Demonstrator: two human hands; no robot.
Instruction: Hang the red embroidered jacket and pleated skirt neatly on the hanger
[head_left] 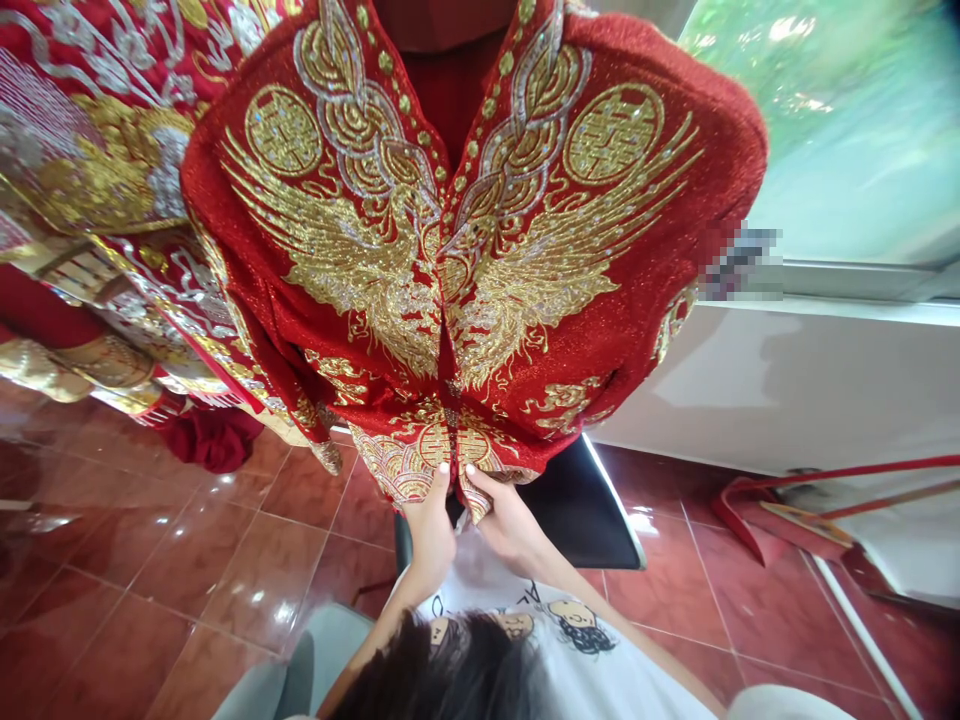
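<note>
A red jacket [525, 300] with gold and silver embroidery hangs upright in front of me, its two front halves meeting near the middle. My left hand [433, 515] pinches the lower front edge on the left half, thumb on top. Close beside it, my right hand [504, 512] grips the matching edge on the right half, also with the thumb on the outside. A narrow gap shows between the two edges above my thumbs. The fingers behind the cloth are mostly hidden.
More embroidered red and gold garments [97, 150] hang at the left. Behind the jacket's hem is a black chair seat [585, 510]. A red dustpan [780, 515] is on the right, by the white wall [750, 380] under a window [847, 130]. Red tiles [225, 560] cover the floor.
</note>
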